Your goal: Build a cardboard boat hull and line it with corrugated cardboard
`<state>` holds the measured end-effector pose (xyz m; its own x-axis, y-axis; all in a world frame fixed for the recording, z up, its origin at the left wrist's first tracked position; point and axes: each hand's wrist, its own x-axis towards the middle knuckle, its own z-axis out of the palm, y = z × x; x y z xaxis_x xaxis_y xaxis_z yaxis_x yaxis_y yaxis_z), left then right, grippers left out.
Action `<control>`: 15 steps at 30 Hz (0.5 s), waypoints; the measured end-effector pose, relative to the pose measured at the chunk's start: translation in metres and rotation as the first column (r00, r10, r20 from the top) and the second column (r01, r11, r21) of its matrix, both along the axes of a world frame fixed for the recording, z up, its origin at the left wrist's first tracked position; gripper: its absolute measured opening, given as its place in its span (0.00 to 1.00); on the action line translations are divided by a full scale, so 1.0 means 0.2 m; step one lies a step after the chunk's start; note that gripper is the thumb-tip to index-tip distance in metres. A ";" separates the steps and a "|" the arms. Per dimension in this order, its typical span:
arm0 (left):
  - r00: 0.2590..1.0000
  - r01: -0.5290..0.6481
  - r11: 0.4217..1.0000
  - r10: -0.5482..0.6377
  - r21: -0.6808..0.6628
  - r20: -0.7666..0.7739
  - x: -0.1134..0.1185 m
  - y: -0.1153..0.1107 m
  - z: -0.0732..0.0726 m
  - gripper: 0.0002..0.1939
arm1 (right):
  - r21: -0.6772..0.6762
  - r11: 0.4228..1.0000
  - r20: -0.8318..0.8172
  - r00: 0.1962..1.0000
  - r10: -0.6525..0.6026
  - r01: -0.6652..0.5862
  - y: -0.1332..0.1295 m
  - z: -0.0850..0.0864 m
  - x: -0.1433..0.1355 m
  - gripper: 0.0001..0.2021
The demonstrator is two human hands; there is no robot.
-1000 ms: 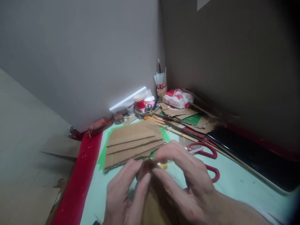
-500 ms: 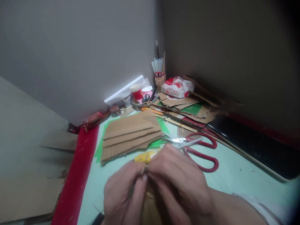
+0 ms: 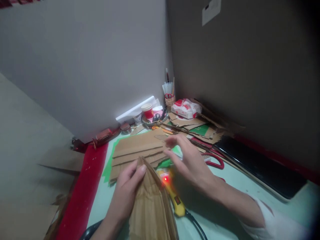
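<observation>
My left hand [image 3: 127,187] is closed, its thumb pressing the narrow top end of a folded, creased piece of brown paper or thin cardboard [image 3: 148,206]. That piece widens downward and runs out of the frame's bottom. To its right, my right hand [image 3: 188,163] is raised with thumb and fingers apart, nothing visible between them. Its fingertips are near the right edge of a stack of cardboard sheets [image 3: 136,143]. Under it lies a yellow glue gun [image 3: 178,208] with a glowing red light. Red-handled scissors [image 3: 217,162] are partly hidden behind my right hand.
A dark flat tablet-like slab [image 3: 260,166] lies at the right. Along the back stand a red paper cup [image 3: 147,111], a holder with tools [image 3: 170,100] and a wipes pack [image 3: 187,108] on cardboard scraps. A black cable [image 3: 197,225] trails from the glue gun. Walls enclose the corner.
My hands were together at the top of the brown piece; the right hand has let go and moved up and right. More of the brown piece and the glue gun now show. The view has tilted up.
</observation>
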<state>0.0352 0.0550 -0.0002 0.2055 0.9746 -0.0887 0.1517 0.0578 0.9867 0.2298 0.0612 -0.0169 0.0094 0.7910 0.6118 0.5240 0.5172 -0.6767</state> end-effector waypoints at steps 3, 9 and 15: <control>0.999 0.004 0.999 -0.002 -0.048 0.033 0.00 0.01 0.01 0.18 | 0.034 0.999 0.029 0.999 0.013 -0.014 0.03 0.01 0.04 0.04; 0.986 -0.164 0.986 0.162 -0.037 -0.042 -0.14 -0.04 0.01 0.15 | -0.007 0.997 0.124 0.989 -0.080 0.081 0.03 0.05 0.10 0.10; 0.976 -0.184 0.983 0.182 -0.005 -0.119 -0.25 -0.10 -0.05 0.16 | -0.207 0.973 0.506 0.862 0.021 0.098 0.05 -0.04 0.24 0.03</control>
<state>-0.0140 0.0343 -0.0092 0.0115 0.9930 -0.1174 0.2515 0.1108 0.9615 0.2782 0.0716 -0.0257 -0.2188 0.9097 0.3530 0.8387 0.3603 -0.4084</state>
